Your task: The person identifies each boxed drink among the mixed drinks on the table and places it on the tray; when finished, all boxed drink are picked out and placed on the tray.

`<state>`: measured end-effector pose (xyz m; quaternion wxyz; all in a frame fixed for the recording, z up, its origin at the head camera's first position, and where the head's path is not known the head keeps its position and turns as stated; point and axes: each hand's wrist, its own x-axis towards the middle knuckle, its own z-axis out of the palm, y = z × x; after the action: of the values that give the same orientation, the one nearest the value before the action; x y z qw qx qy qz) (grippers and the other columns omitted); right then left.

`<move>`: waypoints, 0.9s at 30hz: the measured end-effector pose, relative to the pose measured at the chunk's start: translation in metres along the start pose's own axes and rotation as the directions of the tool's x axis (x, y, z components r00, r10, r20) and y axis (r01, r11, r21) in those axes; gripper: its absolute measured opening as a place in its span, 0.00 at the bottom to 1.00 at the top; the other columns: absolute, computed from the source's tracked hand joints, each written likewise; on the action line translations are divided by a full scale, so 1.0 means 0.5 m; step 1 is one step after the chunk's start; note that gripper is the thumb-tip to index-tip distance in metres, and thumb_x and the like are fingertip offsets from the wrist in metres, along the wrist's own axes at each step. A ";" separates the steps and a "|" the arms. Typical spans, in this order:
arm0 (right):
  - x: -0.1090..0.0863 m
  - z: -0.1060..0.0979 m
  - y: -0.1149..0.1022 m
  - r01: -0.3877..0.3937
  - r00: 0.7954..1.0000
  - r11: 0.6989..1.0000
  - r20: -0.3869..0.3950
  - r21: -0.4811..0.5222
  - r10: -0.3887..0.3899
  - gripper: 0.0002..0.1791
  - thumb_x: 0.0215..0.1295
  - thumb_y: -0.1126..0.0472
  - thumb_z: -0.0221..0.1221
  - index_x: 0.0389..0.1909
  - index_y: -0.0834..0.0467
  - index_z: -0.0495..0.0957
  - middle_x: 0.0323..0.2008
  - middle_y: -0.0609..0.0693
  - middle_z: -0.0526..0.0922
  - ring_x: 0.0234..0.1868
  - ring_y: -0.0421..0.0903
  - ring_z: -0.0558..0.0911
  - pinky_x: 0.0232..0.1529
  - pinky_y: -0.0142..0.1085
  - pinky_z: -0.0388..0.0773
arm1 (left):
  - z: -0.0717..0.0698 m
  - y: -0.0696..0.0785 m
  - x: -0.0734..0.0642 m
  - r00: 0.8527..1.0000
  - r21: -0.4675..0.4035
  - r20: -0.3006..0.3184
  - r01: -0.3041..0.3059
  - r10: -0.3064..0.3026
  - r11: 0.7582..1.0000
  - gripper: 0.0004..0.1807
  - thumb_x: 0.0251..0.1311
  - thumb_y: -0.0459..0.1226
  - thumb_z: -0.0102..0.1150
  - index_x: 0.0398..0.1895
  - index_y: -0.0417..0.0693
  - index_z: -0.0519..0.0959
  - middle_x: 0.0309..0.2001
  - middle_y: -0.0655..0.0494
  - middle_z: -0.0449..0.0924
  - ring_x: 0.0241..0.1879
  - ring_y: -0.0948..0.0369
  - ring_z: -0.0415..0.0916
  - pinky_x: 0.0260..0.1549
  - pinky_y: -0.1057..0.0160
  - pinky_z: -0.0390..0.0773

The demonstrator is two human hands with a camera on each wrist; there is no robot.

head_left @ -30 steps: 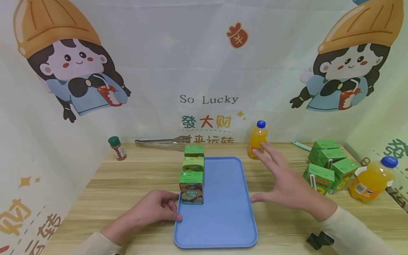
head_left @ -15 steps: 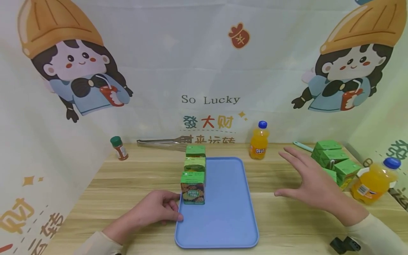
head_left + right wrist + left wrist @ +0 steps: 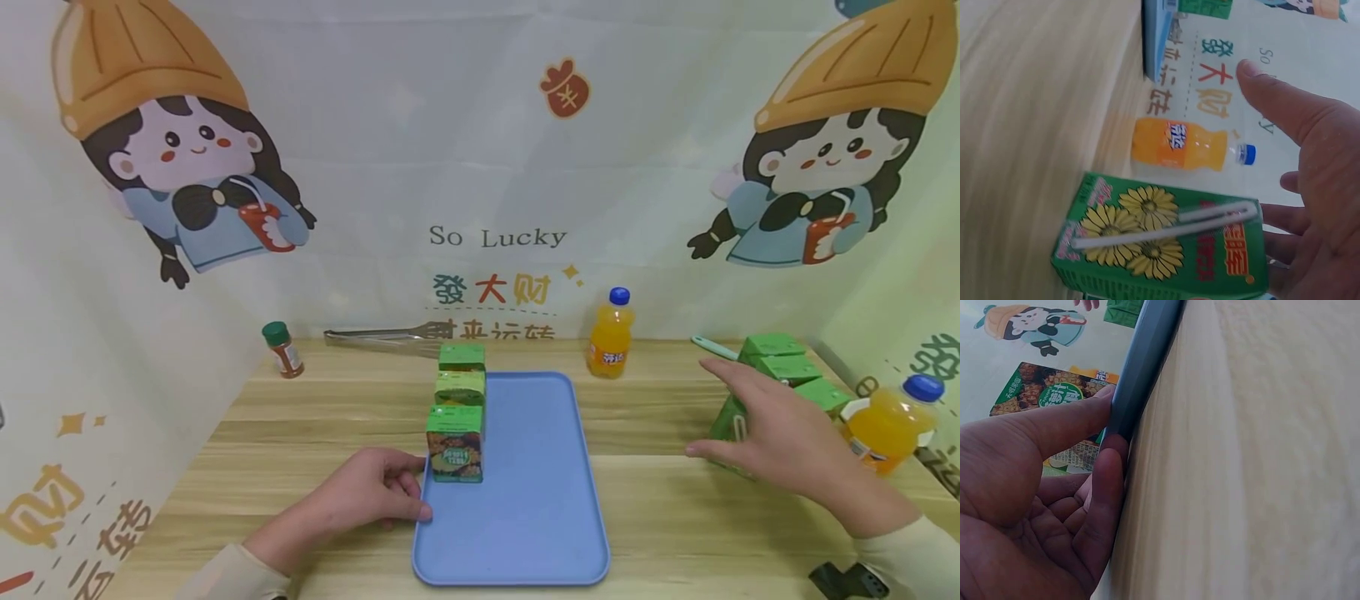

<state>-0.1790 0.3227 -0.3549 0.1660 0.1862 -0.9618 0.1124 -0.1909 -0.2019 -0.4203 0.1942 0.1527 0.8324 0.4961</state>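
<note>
My left hand point(image 3: 375, 487) pinches the left rim of a blue tray point(image 3: 525, 508) between thumb and fingers; the left wrist view shows the tray's edge point(image 3: 1145, 362) between them. Along the tray's left side stands a row of three green juice cartons point(image 3: 456, 454), the nearest with a brown fruit picture. On the right, my right hand point(image 3: 795, 442) is spread, thumb apart from fingers, around a green drink carton point(image 3: 1160, 237) with yellow flowers and a white straw. In the head view, the hand hides much of that carton.
More green cartons point(image 3: 780, 367) stand just behind the right hand, with a large orange drink bottle point(image 3: 888, 425) to their right. A smaller orange soda bottle point(image 3: 611, 337) stands at the back. Metal tongs point(image 3: 382, 335) and a green-capped spice jar point(image 3: 283, 350) lie along the back left.
My right hand has moved right, away from the small orange soda bottle and over to the green cartons. My left hand has stayed at the tray's rim.
</note>
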 end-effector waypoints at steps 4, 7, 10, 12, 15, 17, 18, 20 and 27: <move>0.001 -0.009 0.011 -0.040 0.997 0.999 0.064 -0.004 0.041 0.66 0.53 0.27 0.81 0.84 0.60 0.66 0.76 0.68 0.75 0.42 0.54 0.86 0.46 0.61 0.89 | 0.000 -0.001 0.001 1.000 -0.005 0.003 -0.004 0.004 1.000 0.44 0.59 0.36 0.85 0.72 0.20 0.74 0.36 0.51 0.87 0.31 0.58 0.83 0.24 0.61 0.84; 0.001 -0.014 0.019 -0.076 0.991 0.997 0.114 -0.006 0.076 0.67 0.53 0.25 0.80 0.84 0.60 0.65 0.75 0.70 0.74 0.45 0.57 0.87 0.44 0.61 0.89 | 0.000 -0.001 0.000 1.000 -0.004 0.001 -0.007 0.007 1.000 0.43 0.59 0.36 0.85 0.72 0.20 0.74 0.36 0.51 0.87 0.32 0.57 0.83 0.24 0.61 0.84; 0.001 -0.016 0.024 -0.115 0.980 0.993 0.160 -0.010 0.115 0.68 0.52 0.24 0.79 0.84 0.60 0.66 0.75 0.71 0.73 0.54 0.65 0.86 0.47 0.64 0.88 | 0.000 -0.002 -0.001 1.000 0.001 -0.002 -0.009 0.009 1.000 0.43 0.59 0.36 0.85 0.72 0.20 0.74 0.37 0.52 0.87 0.33 0.57 0.83 0.25 0.61 0.85; 0.003 -0.017 0.027 -0.127 0.976 0.992 0.177 -0.013 0.127 0.67 0.52 0.23 0.78 0.83 0.60 0.66 0.75 0.72 0.73 0.61 0.71 0.83 0.49 0.66 0.87 | 0.000 -0.003 -0.002 1.000 0.000 -0.004 -0.009 0.009 1.000 0.43 0.59 0.36 0.85 0.71 0.20 0.75 0.37 0.52 0.87 0.33 0.57 0.83 0.25 0.61 0.85; 0.003 -0.019 0.033 -0.129 0.973 0.991 0.189 -0.018 0.130 0.67 0.52 0.23 0.79 0.82 0.62 0.68 0.75 0.73 0.73 0.62 0.72 0.82 0.48 0.65 0.88 | 0.000 -0.002 -0.002 1.000 -0.001 -0.007 -0.012 0.012 1.000 0.43 0.59 0.36 0.85 0.71 0.20 0.75 0.36 0.52 0.87 0.33 0.57 0.83 0.25 0.61 0.85; 0.002 -0.021 0.037 -0.129 0.972 0.991 0.193 -0.023 0.131 0.66 0.52 0.24 0.79 0.80 0.63 0.70 0.73 0.73 0.75 0.62 0.72 0.83 0.46 0.64 0.88 | 0.000 -0.001 -0.002 1.000 -0.001 -0.007 -0.012 0.012 1.000 0.43 0.59 0.36 0.85 0.71 0.20 0.75 0.36 0.52 0.87 0.33 0.57 0.83 0.25 0.61 0.85; 0.002 -0.021 0.039 -0.131 0.971 0.991 0.196 -0.025 0.133 0.66 0.52 0.24 0.79 0.80 0.64 0.70 0.73 0.73 0.75 0.60 0.72 0.84 0.45 0.63 0.88 | -0.001 -0.001 -0.002 1.000 -0.001 -0.006 -0.013 0.013 1.000 0.43 0.59 0.36 0.85 0.71 0.20 0.74 0.36 0.52 0.87 0.32 0.57 0.83 0.25 0.61 0.85; 0.001 -0.021 0.043 -0.137 0.969 0.990 0.203 -0.033 0.141 0.65 0.52 0.25 0.79 0.79 0.64 0.71 0.71 0.73 0.77 0.59 0.71 0.85 0.44 0.62 0.89 | -0.001 0.000 -0.002 1.000 0.000 -0.004 -0.015 0.015 1.000 0.43 0.59 0.36 0.85 0.71 0.20 0.74 0.36 0.52 0.87 0.32 0.57 0.83 0.25 0.61 0.85; 0.000 -0.021 0.056 -0.166 0.962 0.985 0.209 -0.055 0.173 0.63 0.52 0.27 0.81 0.77 0.66 0.72 0.63 0.73 0.83 0.50 0.70 0.88 0.39 0.61 0.87 | -0.001 0.004 -0.003 1.000 0.009 0.002 -0.018 0.018 1.000 0.43 0.59 0.36 0.85 0.71 0.19 0.74 0.36 0.52 0.87 0.32 0.58 0.83 0.25 0.62 0.84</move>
<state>-0.1870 0.3508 -0.3497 0.0552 0.1111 -0.9884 0.0880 -0.1895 -0.2019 -0.4179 0.1897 0.1615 0.8332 0.4937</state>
